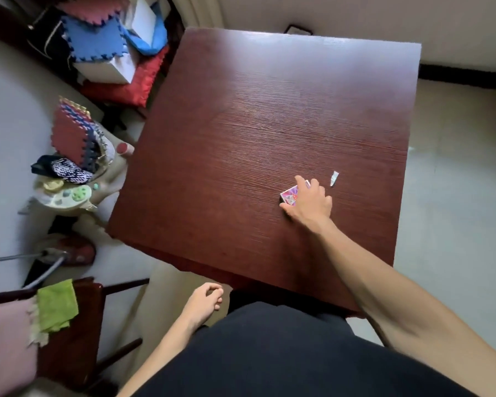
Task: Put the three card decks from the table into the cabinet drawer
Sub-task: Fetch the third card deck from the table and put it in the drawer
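One pink and purple card deck [289,195] lies on the dark red wooden table [255,133], toward its right side. My right hand [308,200] covers the deck, thumb at its near edge and fingers over its far edge, closing around it. My left hand [205,302] hangs loosely curled and holding nothing below the table's near edge, beside my dark clothing. No other deck and no cabinet drawer are in view.
A small white scrap [334,178] lies on the table just right of the deck. Foam mats, cushions and a box [109,53] crowd the far left. A toy seat [75,173] stands left of the table, and a chair with a green cloth [56,306] at lower left.
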`<state>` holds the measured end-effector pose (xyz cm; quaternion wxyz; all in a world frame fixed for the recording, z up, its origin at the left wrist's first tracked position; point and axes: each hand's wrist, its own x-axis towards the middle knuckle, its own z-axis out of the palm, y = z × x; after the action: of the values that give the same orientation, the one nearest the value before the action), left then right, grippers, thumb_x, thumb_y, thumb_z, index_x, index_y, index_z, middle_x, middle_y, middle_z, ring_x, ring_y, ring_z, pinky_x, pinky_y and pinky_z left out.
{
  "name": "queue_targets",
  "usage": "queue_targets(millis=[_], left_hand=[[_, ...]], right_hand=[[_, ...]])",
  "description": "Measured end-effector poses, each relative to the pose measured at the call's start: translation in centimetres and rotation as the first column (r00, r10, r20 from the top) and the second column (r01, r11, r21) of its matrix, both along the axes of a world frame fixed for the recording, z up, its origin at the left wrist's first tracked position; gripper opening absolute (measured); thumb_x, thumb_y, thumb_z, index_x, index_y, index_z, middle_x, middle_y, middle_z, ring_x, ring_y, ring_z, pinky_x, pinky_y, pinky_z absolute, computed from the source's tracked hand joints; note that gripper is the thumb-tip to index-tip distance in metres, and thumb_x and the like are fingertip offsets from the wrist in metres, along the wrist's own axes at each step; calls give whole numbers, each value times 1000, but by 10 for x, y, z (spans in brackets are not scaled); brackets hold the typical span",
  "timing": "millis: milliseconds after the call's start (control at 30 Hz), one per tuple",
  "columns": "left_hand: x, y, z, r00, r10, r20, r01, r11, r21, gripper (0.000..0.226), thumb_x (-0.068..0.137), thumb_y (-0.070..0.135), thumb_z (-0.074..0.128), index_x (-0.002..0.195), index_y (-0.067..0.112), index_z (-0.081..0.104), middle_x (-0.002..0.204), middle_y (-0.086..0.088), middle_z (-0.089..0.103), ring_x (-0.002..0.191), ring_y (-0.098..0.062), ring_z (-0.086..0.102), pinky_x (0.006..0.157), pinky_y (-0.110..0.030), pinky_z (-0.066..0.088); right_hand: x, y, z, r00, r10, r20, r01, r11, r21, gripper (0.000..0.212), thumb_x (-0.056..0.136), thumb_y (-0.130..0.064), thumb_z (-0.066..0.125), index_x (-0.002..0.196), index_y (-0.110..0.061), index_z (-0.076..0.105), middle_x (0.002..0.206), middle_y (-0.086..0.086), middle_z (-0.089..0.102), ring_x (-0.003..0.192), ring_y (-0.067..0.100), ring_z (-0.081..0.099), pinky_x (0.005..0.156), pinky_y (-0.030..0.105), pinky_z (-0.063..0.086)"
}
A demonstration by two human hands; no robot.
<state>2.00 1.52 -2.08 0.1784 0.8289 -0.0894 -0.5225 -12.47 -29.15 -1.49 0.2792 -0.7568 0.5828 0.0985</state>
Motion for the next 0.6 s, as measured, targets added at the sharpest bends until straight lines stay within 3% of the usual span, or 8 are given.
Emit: queue_targets(millis=[300, 600], left_hand=[[32, 31, -8, 1000, 22, -20, -20, 996, 92, 20, 96, 17, 52, 110, 7, 63, 89, -8, 65, 65, -12, 57, 48, -13, 41], [61, 30, -18, 998, -26, -58, 29, 997, 67, 20, 96, 16, 52, 111, 8, 62, 93, -8, 64, 66, -10, 56, 50, -13, 41]], right_hand=[[25, 0, -12, 985, 2, -174, -4, 1000, -13, 67, 81, -56, 71, 136, -26, 46, 139, 20, 47, 126, 41, 47, 103, 55, 37], [18, 4, -5, 982, -107, -153, 110, 994, 14, 69, 78, -49, 71, 139, -28, 46, 137, 20, 47, 124, 40, 46, 103, 52, 39]])
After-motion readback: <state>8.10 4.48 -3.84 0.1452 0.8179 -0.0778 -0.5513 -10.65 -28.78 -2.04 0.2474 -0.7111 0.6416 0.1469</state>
